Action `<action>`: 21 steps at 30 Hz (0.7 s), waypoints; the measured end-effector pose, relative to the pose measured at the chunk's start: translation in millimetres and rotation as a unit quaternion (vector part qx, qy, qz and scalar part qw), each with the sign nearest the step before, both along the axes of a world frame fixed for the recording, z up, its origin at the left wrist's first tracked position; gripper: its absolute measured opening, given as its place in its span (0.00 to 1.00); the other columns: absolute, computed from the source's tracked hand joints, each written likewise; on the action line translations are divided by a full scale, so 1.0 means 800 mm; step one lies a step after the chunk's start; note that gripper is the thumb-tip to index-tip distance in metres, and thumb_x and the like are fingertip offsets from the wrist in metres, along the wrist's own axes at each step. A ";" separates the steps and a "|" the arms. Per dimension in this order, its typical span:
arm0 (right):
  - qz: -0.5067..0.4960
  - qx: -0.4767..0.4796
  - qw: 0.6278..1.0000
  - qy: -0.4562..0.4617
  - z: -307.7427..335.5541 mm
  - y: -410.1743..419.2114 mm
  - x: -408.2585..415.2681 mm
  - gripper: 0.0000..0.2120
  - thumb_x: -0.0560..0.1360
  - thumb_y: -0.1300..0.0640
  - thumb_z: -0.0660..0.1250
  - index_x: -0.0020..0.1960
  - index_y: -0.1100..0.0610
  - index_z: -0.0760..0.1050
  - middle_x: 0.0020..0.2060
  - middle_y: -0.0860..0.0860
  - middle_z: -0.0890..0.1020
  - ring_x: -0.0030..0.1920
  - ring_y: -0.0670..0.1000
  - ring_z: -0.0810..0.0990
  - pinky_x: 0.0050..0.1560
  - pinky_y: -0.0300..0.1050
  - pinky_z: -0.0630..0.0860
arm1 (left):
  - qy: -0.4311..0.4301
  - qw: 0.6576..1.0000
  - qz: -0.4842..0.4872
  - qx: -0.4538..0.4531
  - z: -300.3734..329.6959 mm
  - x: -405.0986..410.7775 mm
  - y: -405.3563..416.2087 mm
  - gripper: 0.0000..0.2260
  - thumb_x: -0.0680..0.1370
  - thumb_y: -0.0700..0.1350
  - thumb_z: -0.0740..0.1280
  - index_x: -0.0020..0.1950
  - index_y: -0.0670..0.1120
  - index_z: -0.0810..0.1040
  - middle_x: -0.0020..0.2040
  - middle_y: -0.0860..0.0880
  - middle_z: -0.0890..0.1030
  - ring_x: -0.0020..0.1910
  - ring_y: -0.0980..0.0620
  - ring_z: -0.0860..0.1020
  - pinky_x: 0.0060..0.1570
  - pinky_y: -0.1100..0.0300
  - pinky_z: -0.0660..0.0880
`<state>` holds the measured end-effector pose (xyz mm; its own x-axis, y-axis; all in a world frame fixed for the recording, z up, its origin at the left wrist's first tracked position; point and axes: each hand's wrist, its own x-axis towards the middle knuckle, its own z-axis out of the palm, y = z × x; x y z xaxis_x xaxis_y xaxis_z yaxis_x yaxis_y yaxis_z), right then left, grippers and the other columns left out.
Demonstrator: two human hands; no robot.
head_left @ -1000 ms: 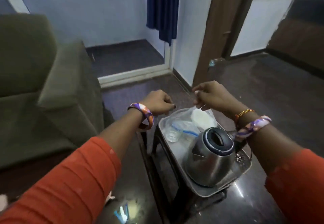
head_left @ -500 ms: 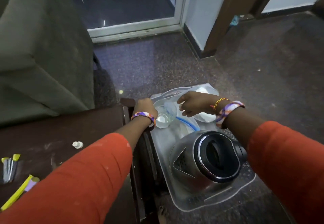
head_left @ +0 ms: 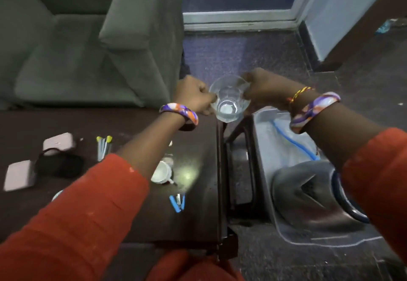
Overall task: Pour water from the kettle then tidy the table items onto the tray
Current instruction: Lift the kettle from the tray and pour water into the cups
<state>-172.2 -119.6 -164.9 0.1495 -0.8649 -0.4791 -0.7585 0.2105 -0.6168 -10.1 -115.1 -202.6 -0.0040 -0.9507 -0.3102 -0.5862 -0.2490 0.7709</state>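
Note:
A clear glass (head_left: pixel 229 103) with a little water in the bottom is held up between both hands, over the gap between the dark table (head_left: pixel 198 219) and the tray (head_left: pixel 264 144). My left hand (head_left: pixel 195 96) pinches its left rim and my right hand (head_left: pixel 264 89) grips its right side. The steel kettle (head_left: pixel 308 199), lid open, stands on the near end of the tray, partly hidden by my right sleeve. A clear plastic bag with a blue strip (head_left: pixel 293 146) lies on the tray behind it.
On the table lie a white cup (head_left: pixel 161 171), blue clips (head_left: pixel 177 202), yellow-capped pens (head_left: pixel 103 146), two white boxes (head_left: pixel 58 143) and a black pouch (head_left: pixel 59 165). A green sofa (head_left: pixel 88 38) stands behind the table. The floor is dark.
The glass has come up off the tray and moved left toward the table corner, with both hands on it. The view has swung down and left, showing more of the table.

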 end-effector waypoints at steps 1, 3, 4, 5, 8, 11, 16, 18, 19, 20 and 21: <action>0.013 0.016 1.000 -0.002 -0.007 0.002 0.029 0.19 0.69 0.73 0.66 0.59 0.68 0.73 0.45 0.59 0.75 0.42 0.56 0.76 0.38 0.45 0.77 | -0.009 1.000 0.005 0.014 -0.003 0.028 0.006 0.08 0.69 0.38 0.67 0.30 0.40 0.76 0.15 0.52 0.76 0.18 0.60 0.78 0.36 0.58 0.80; 0.030 0.038 0.999 -0.006 -0.033 0.011 0.085 0.19 0.67 0.72 0.67 0.58 0.69 0.73 0.45 0.60 0.76 0.43 0.59 0.79 0.38 0.46 0.80 | -0.037 0.999 0.018 0.033 -0.013 0.084 0.025 0.09 0.70 0.38 0.67 0.28 0.44 0.76 0.13 0.55 0.74 0.16 0.63 0.75 0.28 0.68 0.74; 0.033 0.043 0.998 -0.009 -0.050 0.017 0.112 0.19 0.66 0.72 0.67 0.56 0.68 0.73 0.45 0.60 0.78 0.45 0.61 0.81 0.41 0.50 0.82 | -0.052 0.998 0.026 0.039 -0.022 0.111 0.036 0.10 0.69 0.39 0.67 0.27 0.44 0.76 0.13 0.55 0.74 0.16 0.63 0.75 0.27 0.70 0.73; 0.034 0.053 0.998 -0.021 -0.066 0.025 0.137 0.18 0.65 0.73 0.66 0.55 0.68 0.74 0.45 0.61 0.80 0.48 0.63 0.82 0.45 0.56 0.82 | -0.065 0.996 0.035 0.048 -0.031 0.138 0.049 0.10 0.68 0.40 0.68 0.27 0.42 0.76 0.13 0.55 0.73 0.16 0.62 0.75 0.27 0.69 0.72; 0.046 0.100 0.992 -0.066 -0.110 0.056 0.209 0.11 0.66 0.72 0.64 0.47 0.67 0.75 0.39 0.60 0.79 0.46 0.63 0.82 0.43 0.60 0.82 | -0.088 0.990 0.063 0.093 -0.061 0.212 0.092 0.11 0.69 0.40 0.68 0.26 0.43 0.76 0.14 0.53 0.73 0.15 0.64 0.74 0.22 0.71 0.68; 0.069 0.131 0.985 -0.086 -0.140 0.092 0.271 0.09 0.69 0.72 0.63 0.38 0.59 0.74 0.33 0.54 0.77 0.37 0.56 0.80 0.34 0.47 0.79 | -0.076 0.981 0.094 0.152 -0.092 0.269 0.139 0.06 0.70 0.37 0.67 0.34 0.36 0.79 0.26 0.42 0.80 0.14 0.65 0.73 0.26 0.67 0.74; 0.065 0.167 0.979 -0.097 -0.209 0.138 0.346 0.16 0.70 0.69 0.60 0.57 0.64 0.76 0.46 0.58 0.80 0.51 0.62 0.81 0.36 0.40 0.79 | -0.047 0.965 0.175 0.190 -0.148 0.325 0.195 0.16 0.62 0.43 0.65 0.40 0.32 0.81 0.37 0.33 0.84 0.34 0.43 0.85 0.41 0.45 0.82; 0.055 0.187 0.977 -0.087 -0.231 0.148 0.364 0.19 0.70 0.69 0.60 0.59 0.61 0.75 0.48 0.59 0.81 0.47 0.59 0.81 0.35 0.42 0.79 | -0.062 0.962 0.171 0.203 -0.164 0.336 0.206 0.16 0.62 0.46 0.64 0.38 0.33 0.81 0.38 0.33 0.84 0.39 0.38 0.84 0.43 0.46 0.81; 0.047 0.193 0.976 -0.084 -0.242 0.151 0.371 0.20 0.69 0.70 0.59 0.60 0.61 0.75 0.50 0.61 0.81 0.46 0.59 0.80 0.39 0.48 0.80 | -0.068 0.961 0.166 0.208 -0.171 0.340 0.210 0.17 0.63 0.47 0.63 0.38 0.34 0.81 0.39 0.33 0.84 0.40 0.37 0.84 0.44 0.46 0.81; 0.042 0.196 0.976 -0.080 -0.250 0.154 0.375 0.21 0.69 0.70 0.59 0.60 0.61 0.75 0.53 0.62 0.82 0.46 0.59 0.80 0.40 0.51 0.79 | -0.068 0.962 0.158 0.212 -0.178 0.344 0.212 0.18 0.63 0.48 0.62 0.37 0.34 0.80 0.40 0.33 0.84 0.41 0.37 0.84 0.45 0.46 0.80; 0.040 0.197 0.977 -0.075 -0.256 0.157 0.378 0.20 0.69 0.70 0.59 0.60 0.60 0.75 0.54 0.63 0.82 0.46 0.58 0.79 0.38 0.50 0.79 | -0.068 0.963 0.148 0.216 -0.185 0.346 0.214 0.17 0.64 0.48 0.62 0.37 0.34 0.80 0.40 0.33 0.84 0.42 0.37 0.83 0.46 0.46 0.80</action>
<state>130.2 5.7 -369.8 0.3021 -0.6008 -0.7401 -0.6897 0.3982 -0.6048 266.5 55.9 -350.5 0.3156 -0.6863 -0.6553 -0.5291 -0.7005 0.4788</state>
